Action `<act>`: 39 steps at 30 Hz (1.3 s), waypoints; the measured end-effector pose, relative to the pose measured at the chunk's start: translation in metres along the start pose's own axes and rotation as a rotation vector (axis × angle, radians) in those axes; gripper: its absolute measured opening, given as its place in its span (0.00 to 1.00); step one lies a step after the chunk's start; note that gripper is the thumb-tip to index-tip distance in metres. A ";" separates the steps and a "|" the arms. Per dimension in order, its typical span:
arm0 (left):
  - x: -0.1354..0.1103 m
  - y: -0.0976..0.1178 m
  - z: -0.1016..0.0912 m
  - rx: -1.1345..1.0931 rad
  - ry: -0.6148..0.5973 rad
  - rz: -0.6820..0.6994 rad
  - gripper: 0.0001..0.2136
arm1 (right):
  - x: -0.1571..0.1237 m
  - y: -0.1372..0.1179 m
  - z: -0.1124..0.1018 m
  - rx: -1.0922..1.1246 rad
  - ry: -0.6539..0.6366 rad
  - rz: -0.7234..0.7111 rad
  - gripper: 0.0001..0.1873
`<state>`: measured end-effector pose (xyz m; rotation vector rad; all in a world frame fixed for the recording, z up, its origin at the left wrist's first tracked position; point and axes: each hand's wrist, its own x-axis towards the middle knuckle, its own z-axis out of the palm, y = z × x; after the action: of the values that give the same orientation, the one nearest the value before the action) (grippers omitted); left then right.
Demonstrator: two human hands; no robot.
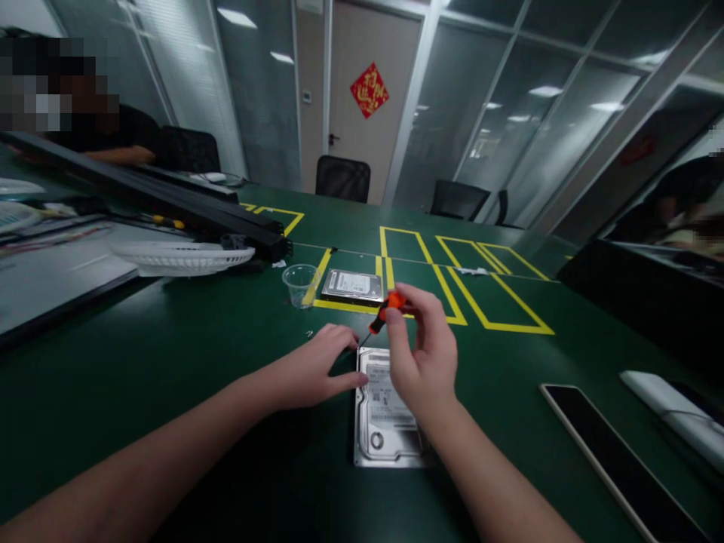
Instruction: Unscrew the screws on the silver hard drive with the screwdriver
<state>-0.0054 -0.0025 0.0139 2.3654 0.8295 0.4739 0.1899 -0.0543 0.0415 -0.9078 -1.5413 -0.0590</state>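
Observation:
A silver hard drive [390, 445] lies flat on the green table with its label facing up. My right hand [427, 347] is closed around the orange and black handle of a screwdriver [378, 320], whose thin shaft slants down to the drive's far left corner. At that same corner, my left hand [322, 366] grips the drive, thumb on its top edge and fingers bent close to the screwdriver tip. Part of the label is hidden behind my right hand. Several small bits, perhaps screws [309, 333], lie left of the drive.
Beyond my hands, a second hard drive [351, 285] sits within yellow tape, beside a clear plastic cup [300, 285]. A phone [616, 460] and a white device [673, 415] are at right. A white fan grille [181, 258] and long black bars [170, 200] occupy the left.

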 end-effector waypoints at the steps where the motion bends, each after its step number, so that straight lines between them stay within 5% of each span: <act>1: 0.000 0.000 0.000 -0.005 0.002 -0.005 0.19 | 0.001 -0.001 0.000 -0.022 -0.001 -0.016 0.17; 16: 0.002 -0.009 0.008 -0.027 0.019 -0.007 0.16 | 0.000 -0.006 0.001 0.036 0.003 0.026 0.17; 27: 0.005 -0.041 0.027 0.015 0.123 0.077 0.18 | 0.003 -0.011 -0.003 0.049 -0.041 0.007 0.24; 39: 0.004 -0.047 0.026 0.034 0.169 0.090 0.20 | 0.006 -0.012 -0.001 -0.047 0.039 -0.013 0.12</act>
<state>-0.0107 0.0193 -0.0346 2.4269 0.8137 0.7102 0.1847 -0.0596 0.0522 -0.9286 -1.5151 -0.1227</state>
